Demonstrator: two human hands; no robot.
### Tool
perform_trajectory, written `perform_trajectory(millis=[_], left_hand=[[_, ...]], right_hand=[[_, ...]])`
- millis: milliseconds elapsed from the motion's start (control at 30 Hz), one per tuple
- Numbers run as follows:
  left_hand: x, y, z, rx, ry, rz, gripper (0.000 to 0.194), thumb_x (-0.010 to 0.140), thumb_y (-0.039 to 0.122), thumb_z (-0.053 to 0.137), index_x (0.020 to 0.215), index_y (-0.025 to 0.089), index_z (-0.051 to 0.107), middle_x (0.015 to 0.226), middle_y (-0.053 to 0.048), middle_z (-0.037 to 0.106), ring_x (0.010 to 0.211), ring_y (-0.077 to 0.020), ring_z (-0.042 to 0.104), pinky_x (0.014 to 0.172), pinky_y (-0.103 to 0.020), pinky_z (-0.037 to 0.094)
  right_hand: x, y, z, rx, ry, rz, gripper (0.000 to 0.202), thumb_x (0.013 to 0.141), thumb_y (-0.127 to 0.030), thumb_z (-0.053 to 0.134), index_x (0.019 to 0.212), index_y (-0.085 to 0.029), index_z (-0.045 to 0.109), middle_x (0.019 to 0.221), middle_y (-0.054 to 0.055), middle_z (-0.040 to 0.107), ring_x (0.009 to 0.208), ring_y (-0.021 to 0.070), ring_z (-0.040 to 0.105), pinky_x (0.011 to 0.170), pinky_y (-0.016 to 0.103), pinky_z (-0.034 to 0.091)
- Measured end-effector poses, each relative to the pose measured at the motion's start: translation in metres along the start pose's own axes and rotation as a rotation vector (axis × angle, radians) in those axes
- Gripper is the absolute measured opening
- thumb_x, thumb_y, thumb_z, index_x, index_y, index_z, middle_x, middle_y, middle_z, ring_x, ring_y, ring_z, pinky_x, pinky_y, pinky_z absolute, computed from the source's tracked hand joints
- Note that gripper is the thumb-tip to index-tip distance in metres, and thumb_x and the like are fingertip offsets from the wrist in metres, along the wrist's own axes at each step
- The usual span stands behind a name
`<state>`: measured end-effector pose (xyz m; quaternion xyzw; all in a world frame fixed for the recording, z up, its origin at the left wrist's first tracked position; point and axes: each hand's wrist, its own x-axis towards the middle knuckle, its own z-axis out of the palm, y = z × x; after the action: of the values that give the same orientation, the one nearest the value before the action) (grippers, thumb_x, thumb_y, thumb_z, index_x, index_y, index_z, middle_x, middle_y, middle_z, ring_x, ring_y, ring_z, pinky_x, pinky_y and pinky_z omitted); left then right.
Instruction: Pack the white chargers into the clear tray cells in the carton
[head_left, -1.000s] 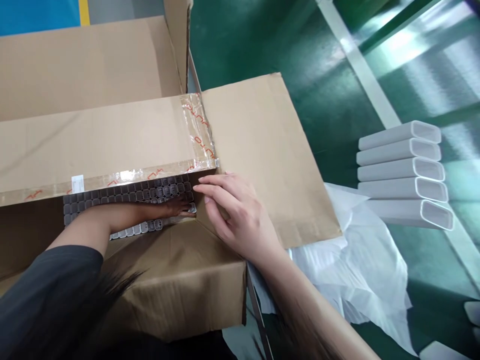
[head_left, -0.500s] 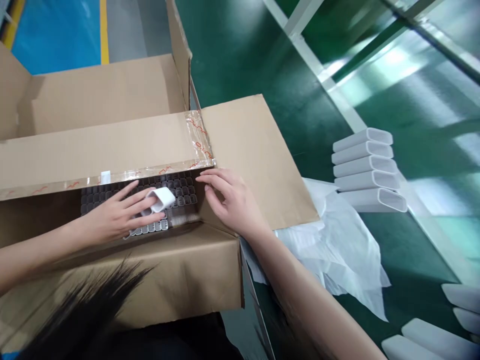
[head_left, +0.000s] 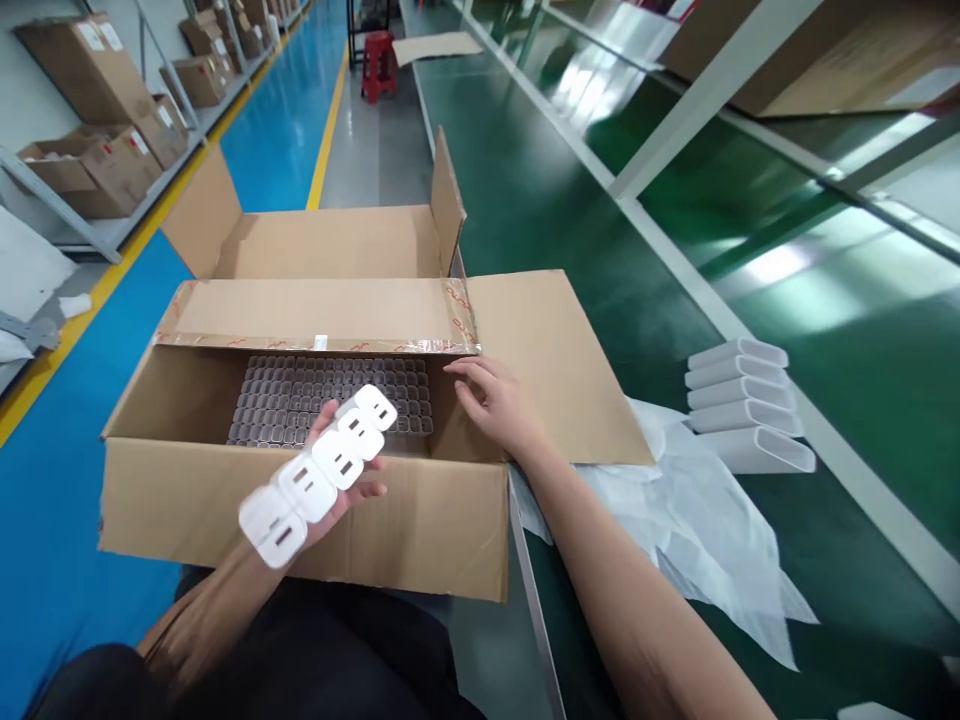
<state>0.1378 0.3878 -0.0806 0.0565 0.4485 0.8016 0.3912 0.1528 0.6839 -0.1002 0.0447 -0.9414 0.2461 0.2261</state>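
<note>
My left hand [head_left: 328, 524] is palm up over the front wall of an open cardboard box [head_left: 307, 510]. It holds a row of several white plastic plug housings [head_left: 337, 458], their slotted faces turned toward me. Its fingertips show past the right side of the row. Inside the box stand packed rows of small square-mouthed plastic shells [head_left: 330, 385]. At the box's right rim, near the folded-out side flap [head_left: 547, 360], my right hand [head_left: 491, 400] has its fingers loosely apart and holds nothing.
A stack of white oval tubes [head_left: 742, 395] stands on the green conveyor belt [head_left: 637, 300] to the right. Thin white wrapping sheet [head_left: 690, 510] lies beside the flap. Shelves with cartons [head_left: 97, 80] line the left wall, and a red stool [head_left: 379, 68] stands far ahead.
My left hand has come up out of the box and turned palm up, now carrying the row of white housings. My right hand stays by the box rim. The view has lifted and widened.
</note>
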Motion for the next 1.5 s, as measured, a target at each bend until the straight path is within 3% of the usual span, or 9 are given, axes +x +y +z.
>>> perform_trajectory(millis=[133, 267, 433, 700, 867, 1500], left_hand=[[-0.009, -0.018, 0.016, -0.298, -0.068, -0.034, 0.088, 0.070, 0.069, 0.065, 0.149, 0.041, 0.038, 0.111, -0.005, 0.068, 0.088, -0.0229, 0.062, 0.073, -0.038, 0.052], [-0.011, -0.027, 0.014, -0.385, -0.245, -0.096, 0.096, 0.063, 0.064, 0.075, 0.148, 0.037, 0.040, 0.100, -0.005, 0.068, 0.075, -0.0193, 0.061, 0.065, -0.034, 0.049], [-0.012, -0.035, 0.009, -0.466, -0.395, -0.123, 0.064, 0.073, 0.057, 0.075, 0.132, 0.038, 0.060, 0.096, -0.005, 0.070, 0.069, -0.0178, 0.064, 0.061, -0.031, 0.050], [-0.012, -0.041, 0.013, -0.512, -0.397, -0.195, 0.060, 0.076, 0.051, 0.071, 0.132, 0.035, 0.059, 0.086, -0.004, 0.069, 0.061, -0.0162, 0.060, 0.057, -0.030, 0.046], [-0.012, -0.044, 0.013, -0.554, -0.466, -0.204, 0.056, 0.078, 0.052, 0.070, 0.130, 0.036, 0.061, 0.085, -0.005, 0.069, 0.064, -0.0178, 0.062, 0.057, -0.031, 0.047], [-0.015, -0.047, 0.012, -0.590, -0.494, -0.246, 0.052, 0.080, 0.051, 0.071, 0.130, 0.036, 0.063, 0.087, -0.004, 0.070, 0.063, -0.0174, 0.065, 0.056, -0.030, 0.049]], right_hand=[[-0.001, 0.000, 0.002, -0.015, -0.009, -0.032, 0.026, 0.091, -0.020, 0.047, 0.105, -0.018, 0.068, 0.106, 0.013, 0.072, 0.103, 0.0281, 0.067, 0.092, 0.049, 0.054], [-0.002, 0.001, 0.004, -0.057, -0.022, -0.063, 0.026, 0.091, -0.020, 0.047, 0.105, -0.016, 0.068, 0.106, 0.014, 0.072, 0.103, 0.0289, 0.066, 0.093, 0.050, 0.053], [-0.003, 0.004, 0.006, -0.103, -0.033, -0.087, 0.026, 0.090, -0.018, 0.047, 0.106, -0.016, 0.068, 0.107, 0.013, 0.072, 0.102, 0.0290, 0.067, 0.095, 0.051, 0.052], [-0.005, 0.010, 0.009, -0.116, -0.034, -0.105, 0.025, 0.091, -0.023, 0.048, 0.105, -0.019, 0.068, 0.104, 0.012, 0.073, 0.100, 0.0297, 0.068, 0.093, 0.051, 0.053], [-0.006, 0.011, 0.009, -0.127, -0.042, -0.100, 0.025, 0.091, -0.024, 0.048, 0.106, -0.020, 0.068, 0.106, 0.012, 0.073, 0.101, 0.0300, 0.067, 0.095, 0.052, 0.051], [-0.006, 0.007, 0.009, -0.128, -0.046, -0.095, 0.023, 0.091, -0.022, 0.048, 0.103, -0.021, 0.068, 0.104, 0.009, 0.075, 0.099, 0.0279, 0.069, 0.097, 0.050, 0.050]])
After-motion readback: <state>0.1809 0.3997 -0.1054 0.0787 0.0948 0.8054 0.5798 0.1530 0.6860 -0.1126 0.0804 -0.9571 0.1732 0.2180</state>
